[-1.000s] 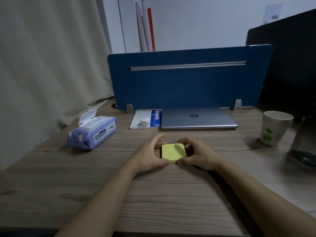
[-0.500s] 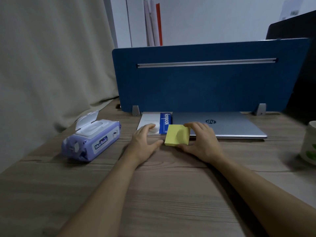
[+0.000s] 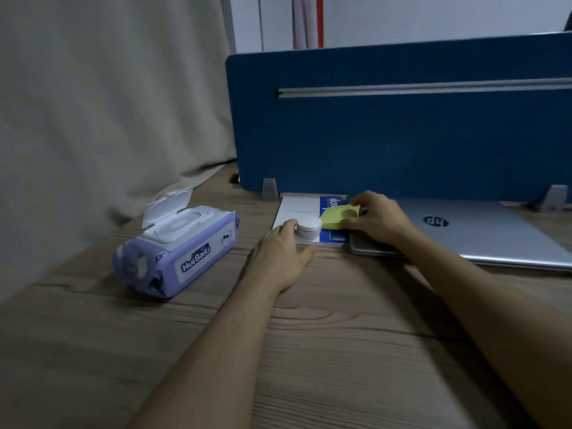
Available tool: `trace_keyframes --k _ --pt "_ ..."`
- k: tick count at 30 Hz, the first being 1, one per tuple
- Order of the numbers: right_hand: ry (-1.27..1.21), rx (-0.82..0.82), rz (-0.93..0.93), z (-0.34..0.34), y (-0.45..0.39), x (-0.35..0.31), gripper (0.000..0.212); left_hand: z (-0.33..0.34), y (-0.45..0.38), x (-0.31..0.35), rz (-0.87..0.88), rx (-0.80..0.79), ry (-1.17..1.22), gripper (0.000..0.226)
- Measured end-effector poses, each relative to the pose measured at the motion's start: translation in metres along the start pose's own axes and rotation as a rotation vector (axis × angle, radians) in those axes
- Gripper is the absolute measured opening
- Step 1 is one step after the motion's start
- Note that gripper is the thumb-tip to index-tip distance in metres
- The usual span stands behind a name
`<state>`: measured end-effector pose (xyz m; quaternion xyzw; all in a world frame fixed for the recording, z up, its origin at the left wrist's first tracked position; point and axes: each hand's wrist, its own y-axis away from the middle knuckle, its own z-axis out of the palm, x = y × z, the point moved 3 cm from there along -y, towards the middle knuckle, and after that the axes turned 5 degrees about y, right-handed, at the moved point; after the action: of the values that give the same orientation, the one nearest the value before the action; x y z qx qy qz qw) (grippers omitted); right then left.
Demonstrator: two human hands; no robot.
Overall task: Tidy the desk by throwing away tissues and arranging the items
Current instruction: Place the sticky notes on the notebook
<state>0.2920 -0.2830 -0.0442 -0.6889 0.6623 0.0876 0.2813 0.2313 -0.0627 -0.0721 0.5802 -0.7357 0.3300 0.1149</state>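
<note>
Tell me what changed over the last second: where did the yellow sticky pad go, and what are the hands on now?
The right hand carried the sticky pad from mid-desk forward onto the notebook. The left hand let go of the pad and now touches the small white container. Wet wipes pack and laptop stayed put.

Wipes pack: the purple pack on the tabletop has a white label with the brand "HuiBaiu" in white and blue letters. Smaller print next to it is too tiny to read.
Laptop: the silver lid has a round dark "hp" logo. It looks upside down from here.
Notebook: the blue strip on the white book has white letters. Only "Not" or so shows at the top, turned sideways. The right hand and a yellow pad cover the other letters.
</note>
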Motion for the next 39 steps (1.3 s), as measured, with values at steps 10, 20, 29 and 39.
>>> trace_keyframes --k 10,20,29,39 --pt "0.255 -0.116 -0.067 0.023 -0.022 -0.017 0.054 0.002 0.001 0.001 -0.002 0.007 -0.011 0.062" --pt "0.008 -0.038 -0.030 0.009 -0.009 -0.014 0.029 -0.001 0.007 0.001 -0.003 -0.001 0.015 0.059" --pt "0.182 0.084 -0.176 -0.007 0.059 0.001 0.025 -0.005 0.017 0.009 -0.034 0.012 0.038 0.060" --pt "0.111 0.092 -0.148 -0.051 0.170 0.028 0.032 -0.005 0.080 0.064 0.164 -0.045 0.011 0.057"
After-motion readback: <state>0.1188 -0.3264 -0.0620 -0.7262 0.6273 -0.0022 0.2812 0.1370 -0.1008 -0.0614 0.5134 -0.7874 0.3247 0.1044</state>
